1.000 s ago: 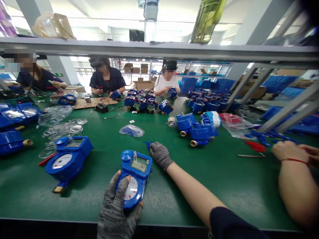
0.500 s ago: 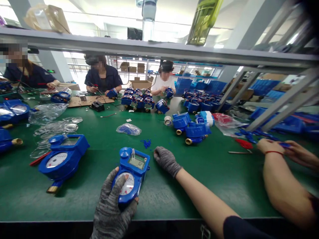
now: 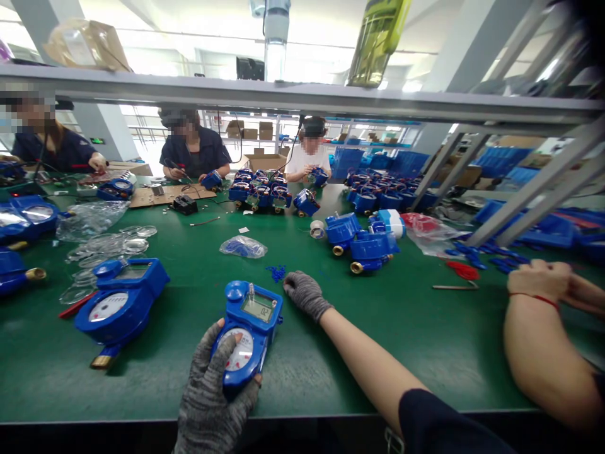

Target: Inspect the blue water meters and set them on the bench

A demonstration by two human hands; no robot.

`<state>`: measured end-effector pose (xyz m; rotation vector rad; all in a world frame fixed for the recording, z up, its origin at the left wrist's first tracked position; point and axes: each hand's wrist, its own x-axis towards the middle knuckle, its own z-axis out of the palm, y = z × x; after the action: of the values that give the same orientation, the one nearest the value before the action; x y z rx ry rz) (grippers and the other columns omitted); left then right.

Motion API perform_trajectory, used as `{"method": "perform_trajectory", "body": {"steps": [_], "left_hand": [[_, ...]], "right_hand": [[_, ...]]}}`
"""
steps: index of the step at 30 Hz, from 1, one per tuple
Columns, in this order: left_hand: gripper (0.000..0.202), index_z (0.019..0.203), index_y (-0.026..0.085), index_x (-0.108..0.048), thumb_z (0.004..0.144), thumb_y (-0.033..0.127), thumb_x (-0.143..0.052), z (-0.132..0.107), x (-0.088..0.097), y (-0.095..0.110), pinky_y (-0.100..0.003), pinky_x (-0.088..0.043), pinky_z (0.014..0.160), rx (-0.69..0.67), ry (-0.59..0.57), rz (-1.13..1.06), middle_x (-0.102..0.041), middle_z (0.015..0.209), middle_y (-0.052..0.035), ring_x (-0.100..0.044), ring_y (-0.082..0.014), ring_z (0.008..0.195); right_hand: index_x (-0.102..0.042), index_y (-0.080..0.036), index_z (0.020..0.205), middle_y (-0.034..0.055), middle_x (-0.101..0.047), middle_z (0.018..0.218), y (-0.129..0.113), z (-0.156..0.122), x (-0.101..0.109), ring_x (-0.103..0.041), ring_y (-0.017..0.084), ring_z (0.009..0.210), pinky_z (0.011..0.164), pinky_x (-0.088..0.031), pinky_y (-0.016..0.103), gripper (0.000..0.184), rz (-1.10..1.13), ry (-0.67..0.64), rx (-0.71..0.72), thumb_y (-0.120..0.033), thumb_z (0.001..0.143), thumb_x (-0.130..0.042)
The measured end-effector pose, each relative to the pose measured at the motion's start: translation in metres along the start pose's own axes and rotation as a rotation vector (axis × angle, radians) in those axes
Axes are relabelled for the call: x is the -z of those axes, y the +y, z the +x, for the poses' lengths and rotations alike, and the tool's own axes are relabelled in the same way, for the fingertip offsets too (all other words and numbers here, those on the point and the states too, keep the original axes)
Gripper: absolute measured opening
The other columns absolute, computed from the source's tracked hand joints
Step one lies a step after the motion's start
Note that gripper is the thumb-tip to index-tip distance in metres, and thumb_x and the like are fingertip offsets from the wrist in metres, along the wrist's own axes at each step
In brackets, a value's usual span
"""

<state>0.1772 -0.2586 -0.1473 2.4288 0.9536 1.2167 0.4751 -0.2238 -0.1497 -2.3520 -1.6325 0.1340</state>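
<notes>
My left hand (image 3: 212,391), in a grey knit glove, grips the lower end of a blue water meter (image 3: 248,331) that lies on the green table (image 3: 331,353) near its front edge. The meter's white dial and small display face up. My right hand (image 3: 305,293), also gloved, rests knuckles up on the table just right of the meter. Its fingers are curled under, so I cannot see what is in them. A small heap of blue bits (image 3: 276,272) lies just beyond its fingertips.
A second blue meter (image 3: 118,302) lies to the left beside clear round lenses (image 3: 108,246). A plastic bag (image 3: 243,247) and more meters (image 3: 363,243) lie further back. A co-worker's bare arms (image 3: 543,315) work at the right. Three other people sit across the table.
My right hand drew back from the blue bits toward the meter, then shifted slightly forward and left again. My left hand kept hold of the meter. The co-worker's hands moved about at the right.
</notes>
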Motion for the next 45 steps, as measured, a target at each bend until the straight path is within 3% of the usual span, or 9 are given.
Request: {"method": "perform_trajectory", "body": {"steps": [9,13,20,27,31,36,45], "left_hand": [[0.05,0.129,0.026,-0.052,0.081,0.031,-0.069,0.001,-0.001,0.002,-0.051,-0.056,0.092,0.031,0.023,-0.021,-0.041,0.146,-0.0122,-0.051,-0.0334,0.126],[0.054,0.129,0.027,-0.053,0.079,0.032,-0.071,0.001,-0.001,-0.002,-0.049,-0.057,0.088,-0.01,0.024,-0.023,-0.043,0.145,-0.0121,-0.053,-0.0337,0.124],[0.049,0.128,0.027,-0.054,0.081,0.03,-0.068,-0.001,-0.001,0.004,-0.052,-0.053,0.095,0.066,0.031,-0.062,-0.042,0.146,-0.0113,-0.049,-0.0343,0.128],[0.056,0.131,0.027,-0.051,0.079,0.031,-0.072,0.0,-0.002,-0.005,-0.049,-0.057,0.09,-0.025,0.018,-0.013,-0.041,0.146,-0.0123,-0.052,-0.0338,0.125],[0.052,0.129,0.026,-0.052,0.081,0.029,-0.069,0.0,-0.001,0.001,-0.052,-0.054,0.094,0.039,0.015,-0.034,-0.041,0.146,-0.0121,-0.049,-0.0341,0.128],[0.049,0.128,0.026,-0.055,0.081,0.03,-0.068,-0.001,-0.002,0.006,-0.051,-0.054,0.094,0.065,0.036,-0.059,-0.043,0.146,-0.0111,-0.05,-0.0339,0.128],[0.056,0.131,0.025,-0.051,0.08,0.032,-0.071,-0.002,-0.004,-0.009,-0.046,-0.059,0.087,-0.066,0.038,0.004,-0.043,0.145,-0.0138,-0.053,-0.0329,0.124]], "right_hand": [[-0.066,-0.017,0.113,0.0151,-0.065,0.114,-0.008,-0.008,-0.011,-0.06,0.024,0.108,0.091,-0.045,0.034,0.031,-0.108,0.004,0.008,-0.024,0.099,-0.039],[-0.066,-0.018,0.112,0.0162,-0.065,0.113,-0.009,-0.003,-0.01,-0.061,0.025,0.105,0.088,-0.047,0.035,0.03,-0.097,0.01,-0.03,-0.025,0.098,-0.041],[-0.066,-0.016,0.105,0.0089,-0.07,0.102,0.012,0.005,0.001,-0.064,0.017,0.091,0.079,-0.047,0.025,0.026,0.037,0.039,-0.057,-0.026,0.097,-0.043],[-0.067,-0.017,0.104,0.0041,-0.072,0.101,0.022,0.003,0.0,-0.064,0.015,0.088,0.077,-0.047,0.022,0.02,0.101,0.021,0.011,-0.023,0.091,-0.054],[-0.068,-0.015,0.1,0.009,-0.07,0.099,0.013,0.002,-0.003,-0.063,0.018,0.09,0.081,-0.047,0.025,0.021,0.027,0.026,0.007,-0.023,0.092,-0.05],[-0.067,-0.013,0.107,0.0148,-0.067,0.11,0.008,-0.001,-0.004,-0.061,0.023,0.1,0.087,-0.045,0.03,0.029,-0.065,0.009,0.052,-0.025,0.097,-0.043],[-0.07,-0.015,0.101,0.0131,-0.067,0.108,0.011,-0.009,0.005,-0.061,0.023,0.1,0.086,-0.045,0.029,0.022,-0.068,-0.045,0.126,-0.023,0.093,-0.051]]}}
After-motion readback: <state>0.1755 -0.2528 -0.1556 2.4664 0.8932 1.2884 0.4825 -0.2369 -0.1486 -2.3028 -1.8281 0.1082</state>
